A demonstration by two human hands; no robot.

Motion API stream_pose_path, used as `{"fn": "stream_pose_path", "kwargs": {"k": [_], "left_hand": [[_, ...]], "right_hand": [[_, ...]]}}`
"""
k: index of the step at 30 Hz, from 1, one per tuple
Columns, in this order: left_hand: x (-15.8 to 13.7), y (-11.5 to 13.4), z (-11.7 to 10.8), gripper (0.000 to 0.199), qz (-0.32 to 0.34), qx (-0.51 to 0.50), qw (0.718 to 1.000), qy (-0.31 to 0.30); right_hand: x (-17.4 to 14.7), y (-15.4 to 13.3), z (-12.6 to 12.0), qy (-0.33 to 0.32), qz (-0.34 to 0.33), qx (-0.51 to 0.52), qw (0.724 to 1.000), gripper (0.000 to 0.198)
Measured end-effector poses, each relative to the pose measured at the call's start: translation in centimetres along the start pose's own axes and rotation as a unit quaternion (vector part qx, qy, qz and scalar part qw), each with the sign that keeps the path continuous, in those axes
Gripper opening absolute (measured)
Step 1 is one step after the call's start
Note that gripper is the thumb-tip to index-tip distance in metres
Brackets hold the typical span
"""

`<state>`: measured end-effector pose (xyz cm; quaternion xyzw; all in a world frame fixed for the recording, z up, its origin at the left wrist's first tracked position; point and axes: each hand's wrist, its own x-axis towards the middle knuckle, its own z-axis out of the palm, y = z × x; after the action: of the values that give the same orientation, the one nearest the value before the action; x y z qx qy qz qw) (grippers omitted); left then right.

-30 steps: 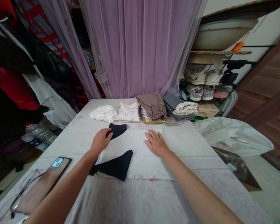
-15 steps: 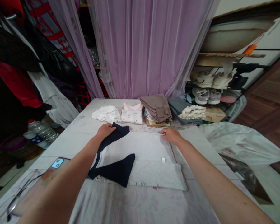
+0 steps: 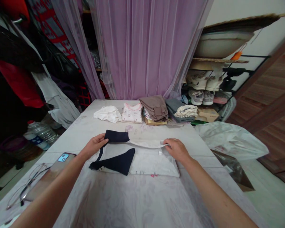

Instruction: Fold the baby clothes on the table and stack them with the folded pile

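A light grey shirt (image 3: 144,161) with navy sleeves lies partly folded on the cloth-covered table (image 3: 133,199). My left hand (image 3: 96,144) pinches the navy sleeve at the shirt's far left corner. At the far right corner my right hand (image 3: 177,148) is closed on the pale fabric. Between the two hands the far edge is lifted and sags a little in the middle. The other navy sleeve (image 3: 120,161) lies flat across the front, pointing right. A small white tag (image 3: 160,153) shows near my right hand.
Along the far side sit a white cloth (image 3: 107,114), a folded pink-trimmed top (image 3: 132,113), folded brown trousers (image 3: 154,107) and a dark grey garment (image 3: 174,109) topped with a cream ruffled piece (image 3: 186,111). A phone (image 3: 54,174) and glasses (image 3: 26,188) lie at left.
The far edge of the shirt has come up and toward me, folding over the rest. Both hands have drawn nearer with it, and the view has shifted slightly to the right.
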<state>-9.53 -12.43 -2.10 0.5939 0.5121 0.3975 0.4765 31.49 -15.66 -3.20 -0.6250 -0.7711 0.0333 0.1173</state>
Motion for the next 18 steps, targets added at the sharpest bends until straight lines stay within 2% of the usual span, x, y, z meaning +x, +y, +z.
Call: {"fn": "stream_pose_path", "kwargs": {"k": [7,12,15,18], "left_hand": [[-2.3,-2.1,-0.2,0.042,0.021,0.110,0.993,-0.037],[-2.6,-2.3,0.0,0.032,0.080,0.197,0.975,-0.068],[-2.3,-1.8,0.1,0.027,0.112,0.237,0.962,-0.078],[-1.6,-1.1,0.4,0.031,0.136,0.260,0.953,-0.071]], "right_hand": [[-2.4,-0.3,1.6,-0.011,-0.028,0.003,1.000,0.030],[-2.8,-1.5,0.5,-0.043,-0.005,-0.027,0.999,0.036],[-2.8,-4.3,-0.5,-0.037,-0.016,-0.008,0.999,0.040],[-2.1,-9.5,-0.8,-0.025,-0.083,0.062,0.994,0.039]]}}
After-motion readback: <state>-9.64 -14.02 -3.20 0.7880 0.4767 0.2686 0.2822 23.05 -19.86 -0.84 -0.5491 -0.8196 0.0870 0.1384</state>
